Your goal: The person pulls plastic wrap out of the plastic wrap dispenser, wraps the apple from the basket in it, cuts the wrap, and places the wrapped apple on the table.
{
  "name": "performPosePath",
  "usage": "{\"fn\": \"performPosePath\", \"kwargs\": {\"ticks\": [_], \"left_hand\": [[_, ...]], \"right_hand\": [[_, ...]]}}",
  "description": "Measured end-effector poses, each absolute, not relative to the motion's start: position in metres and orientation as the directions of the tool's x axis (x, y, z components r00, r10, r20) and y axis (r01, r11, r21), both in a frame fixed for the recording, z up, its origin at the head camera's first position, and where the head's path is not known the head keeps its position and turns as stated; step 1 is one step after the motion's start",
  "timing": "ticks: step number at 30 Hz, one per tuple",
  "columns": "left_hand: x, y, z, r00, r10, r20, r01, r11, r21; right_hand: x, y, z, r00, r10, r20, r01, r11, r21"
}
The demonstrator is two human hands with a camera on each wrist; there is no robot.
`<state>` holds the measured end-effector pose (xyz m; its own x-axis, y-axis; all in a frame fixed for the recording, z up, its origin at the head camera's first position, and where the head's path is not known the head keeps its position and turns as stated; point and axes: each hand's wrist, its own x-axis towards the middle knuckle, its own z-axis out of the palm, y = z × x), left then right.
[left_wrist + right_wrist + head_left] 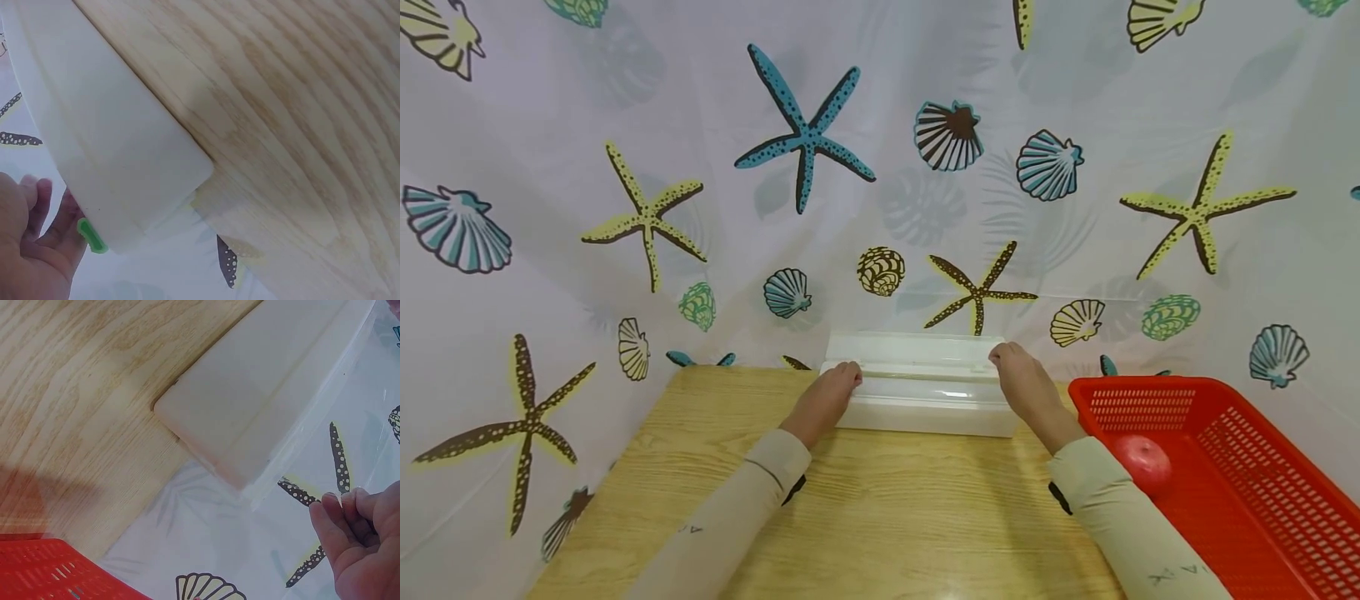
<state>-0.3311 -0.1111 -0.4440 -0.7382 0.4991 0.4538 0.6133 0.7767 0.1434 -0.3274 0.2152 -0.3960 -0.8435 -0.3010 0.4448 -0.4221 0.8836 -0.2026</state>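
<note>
A long white cling film dispenser (925, 417) lies across the back of the wooden table. Above it, a clear sheet of cling film (917, 390) shows as a shiny band between the two hands. My left hand (829, 398) is at the dispenser's left end, thumb and finger pinched together at the film's edge. At the right end, my right hand (1026, 387) pinches the film with its fingertips together. A small green piece (92, 235) shows at the dispenser's end, beside the left fingers. The film is barely visible in both wrist views.
A red plastic basket (1131, 385) stands close by the right forearm, holding a round pinkish-red object (1142, 461). Behind the table (925, 517) hangs a white curtain (880, 200) printed with starfish and shells.
</note>
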Motion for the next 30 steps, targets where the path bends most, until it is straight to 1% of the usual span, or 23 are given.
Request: {"fn": "performPosePath", "kwargs": {"ticks": [5, 7, 10, 13, 15, 18, 20, 23, 25, 28, 30], "left_hand": [[-0.334, -0.114, -0.439, -0.763, 0.474, 0.44, 0.578, 0.804, 0.137], [-0.336, -0.116, -0.436, -0.76, 0.477, 0.442, 0.587, 0.795, 0.151], [-0.335, -0.12, -0.429, -0.745, 0.51, 0.43, 0.63, 0.749, 0.204], [-0.335, -0.124, -0.42, -0.744, 0.551, 0.377, 0.656, 0.707, 0.263], [-0.335, -0.124, -0.414, -0.757, 0.57, 0.32, 0.652, 0.695, 0.304], [-0.336, -0.13, -0.408, -0.79, 0.566, 0.238, 0.613, 0.721, 0.322], [-0.338, -0.129, -0.406, -0.803, 0.56, 0.205, 0.596, 0.741, 0.309], [-0.342, -0.135, -0.407, -0.806, 0.557, 0.201, 0.591, 0.77, 0.24], [-0.342, -0.139, -0.409, -0.813, 0.54, 0.217, 0.58, 0.783, 0.226], [-0.339, -0.144, -0.407, -0.825, 0.509, 0.248, 0.561, 0.792, 0.242], [-0.337, -0.143, -0.405, -0.839, 0.48, 0.257, 0.539, 0.796, 0.274]], "right_hand": [[-0.328, 0.215, -0.397, -0.841, -0.299, 0.452, -0.421, 0.886, -0.196], [-0.327, 0.215, -0.397, -0.838, -0.303, 0.455, -0.427, 0.882, -0.199], [-0.327, 0.217, -0.396, -0.837, -0.306, 0.453, -0.432, 0.878, -0.206], [-0.325, 0.219, -0.393, -0.846, -0.297, 0.443, -0.422, 0.88, -0.217], [-0.324, 0.221, -0.391, -0.849, -0.281, 0.447, -0.412, 0.883, -0.226], [-0.324, 0.216, -0.389, -0.843, -0.273, 0.464, -0.414, 0.879, -0.237], [-0.322, 0.217, -0.388, -0.836, -0.28, 0.472, -0.425, 0.874, -0.236], [-0.322, 0.218, -0.388, -0.838, -0.293, 0.461, -0.433, 0.87, -0.236], [-0.321, 0.219, -0.388, -0.84, -0.299, 0.453, -0.437, 0.868, -0.237], [-0.319, 0.221, -0.387, -0.843, -0.295, 0.449, -0.439, 0.86, -0.259], [-0.318, 0.222, -0.386, -0.839, -0.295, 0.457, -0.45, 0.849, -0.278]]}}
